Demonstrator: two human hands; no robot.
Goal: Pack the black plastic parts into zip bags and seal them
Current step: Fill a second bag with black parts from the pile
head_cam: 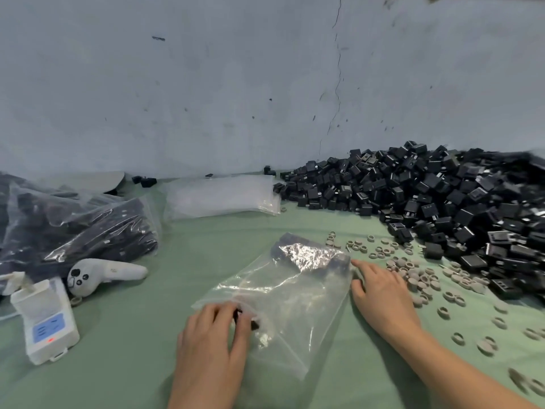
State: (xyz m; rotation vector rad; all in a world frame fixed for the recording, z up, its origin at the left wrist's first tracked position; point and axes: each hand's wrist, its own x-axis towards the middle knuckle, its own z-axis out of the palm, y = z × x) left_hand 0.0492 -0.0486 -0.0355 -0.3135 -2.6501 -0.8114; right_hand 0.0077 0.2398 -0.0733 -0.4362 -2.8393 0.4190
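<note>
Under the gripping left hand point(213, 335) lies the zip bag point(290, 290).

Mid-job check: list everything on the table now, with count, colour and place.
zip bag: one, clear, centre, few black parts inside
loose black parts: large pile, black, right back
rings: many, grey, scattered right of zip bag
empty bags: one stack, clear, back centre
filled bags: several, clear with dark contents, left
controller: one, white, left
box device: one, white with blue label, front left
left hand: grips zip bag's near end
right hand: flat beside zip bag
</note>
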